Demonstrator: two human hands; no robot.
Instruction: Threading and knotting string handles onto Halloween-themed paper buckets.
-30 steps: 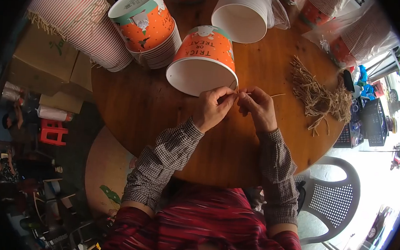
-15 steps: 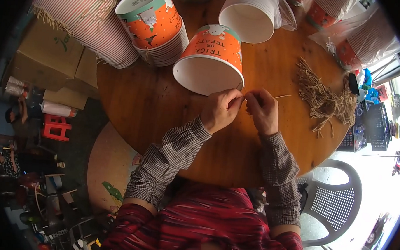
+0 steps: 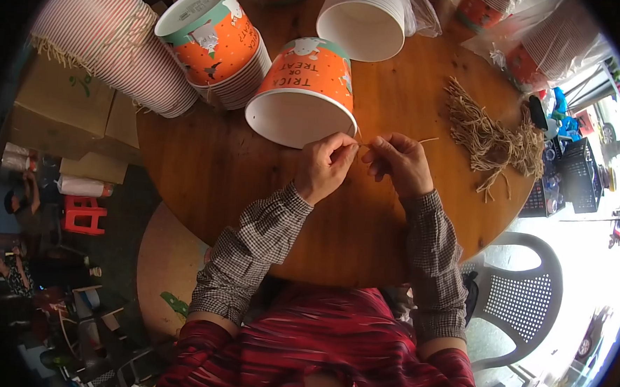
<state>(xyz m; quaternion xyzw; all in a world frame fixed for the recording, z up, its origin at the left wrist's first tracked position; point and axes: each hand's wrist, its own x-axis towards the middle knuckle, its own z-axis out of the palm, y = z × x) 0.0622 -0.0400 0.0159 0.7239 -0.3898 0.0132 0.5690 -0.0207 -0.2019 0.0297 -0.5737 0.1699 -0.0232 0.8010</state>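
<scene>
An orange paper bucket (image 3: pixel 316 82) with a green band and a printed figure lies on its side, its white mouth toward me. At the right side of its rim, a thin tan cord (image 3: pixel 428 140) runs between my hands. My left hand (image 3: pixel 323 167) pinches the cord close to the rim. Just right of it, my right hand (image 3: pixel 406 165) is closed on the same cord, whose loose end sticks out beyond the fingers. The fingertips hide where the cord is gripped. Farther right lies a bundle of cut tan cords (image 3: pixel 488 136).
Behind on the left stand a nested orange bucket stack (image 3: pixel 216 48) and a tall leaning bucket stack (image 3: pixel 115 36). White nested buckets (image 3: pixel 364 28) lie at the back, plastic-wrapped buckets (image 3: pixel 541 55) back right. A grey chair (image 3: pixel 521 303) is beside the round wooden table (image 3: pixel 219 189).
My hands have drawn slightly apart, with the cord still between them. The whole view has shifted a little, so the table's contents appear farther left.
</scene>
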